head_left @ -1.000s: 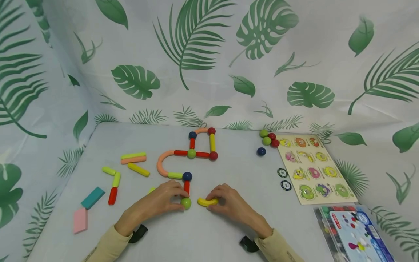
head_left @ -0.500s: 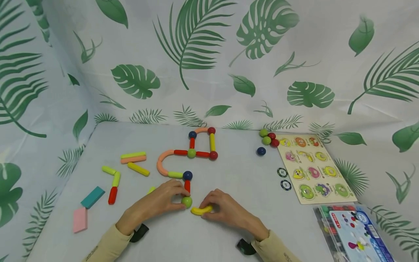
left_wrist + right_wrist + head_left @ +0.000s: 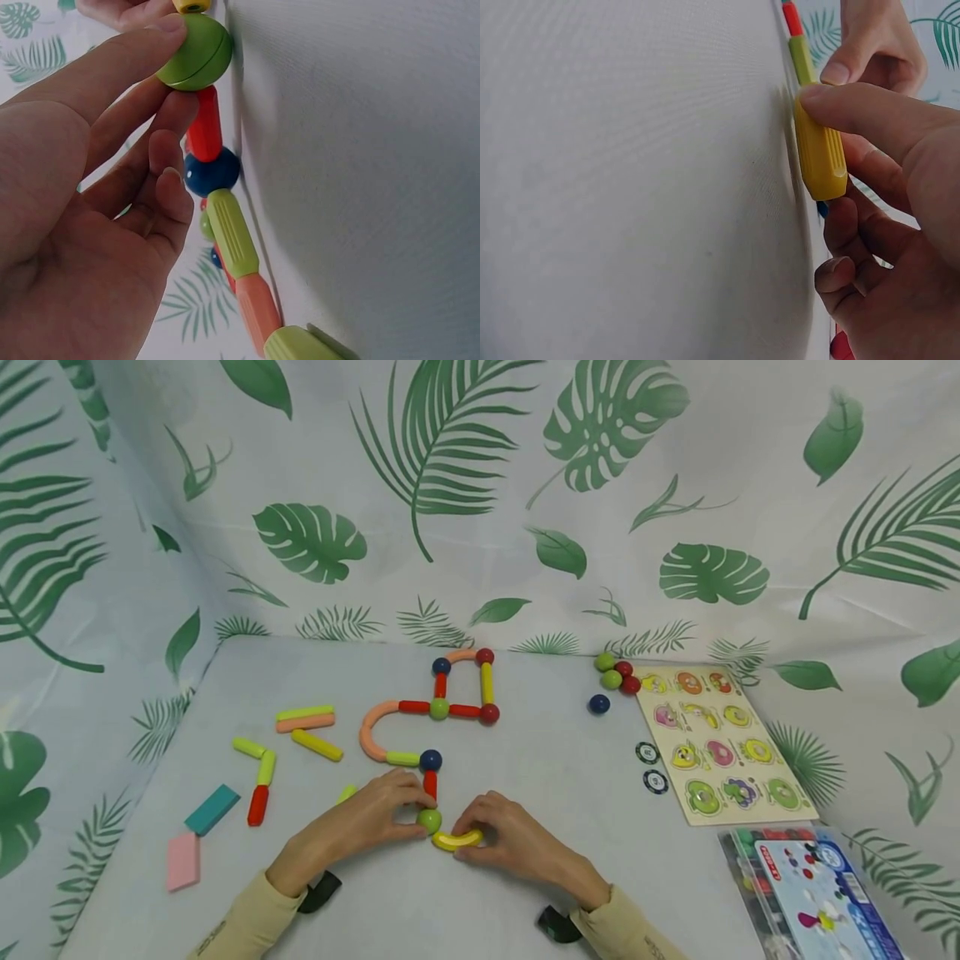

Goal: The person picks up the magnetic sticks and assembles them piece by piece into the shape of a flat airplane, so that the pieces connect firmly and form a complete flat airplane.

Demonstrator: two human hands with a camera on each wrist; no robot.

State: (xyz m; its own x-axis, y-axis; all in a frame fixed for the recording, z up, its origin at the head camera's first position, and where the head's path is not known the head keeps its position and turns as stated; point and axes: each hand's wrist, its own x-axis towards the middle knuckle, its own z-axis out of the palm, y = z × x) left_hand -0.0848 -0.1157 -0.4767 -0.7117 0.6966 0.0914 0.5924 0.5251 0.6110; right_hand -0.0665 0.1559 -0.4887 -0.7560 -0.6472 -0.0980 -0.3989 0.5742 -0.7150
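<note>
My left hand (image 3: 371, 814) pinches a green ball (image 3: 429, 821) between thumb and fingers. From that ball a red rod (image 3: 430, 787) runs up to a dark blue ball (image 3: 431, 761), part of a chain of rods and balls lying on the table. My right hand (image 3: 517, 839) pinches a yellow curved rod (image 3: 459, 840) by its right part. The rod's left end meets the lower right of the green ball; in the left wrist view its yellow tip (image 3: 192, 6) sits against the ball (image 3: 196, 54). My right thumb (image 3: 855, 105) lies along the yellow rod (image 3: 821, 154) in the right wrist view.
Loose rods (image 3: 306, 721), a teal block (image 3: 212, 810) and a pink block (image 3: 183, 862) lie at left. Several balls (image 3: 612, 679), two round chips (image 3: 655, 782), a fruit puzzle board (image 3: 720, 760) and a clear plastic box (image 3: 817, 893) are at right. A patterned curtain (image 3: 480, 568) hangs behind.
My right hand has moved left and slightly down with the yellow curved rod, closing the gap to the green ball. The left hand has kept its hold, shifting very little.
</note>
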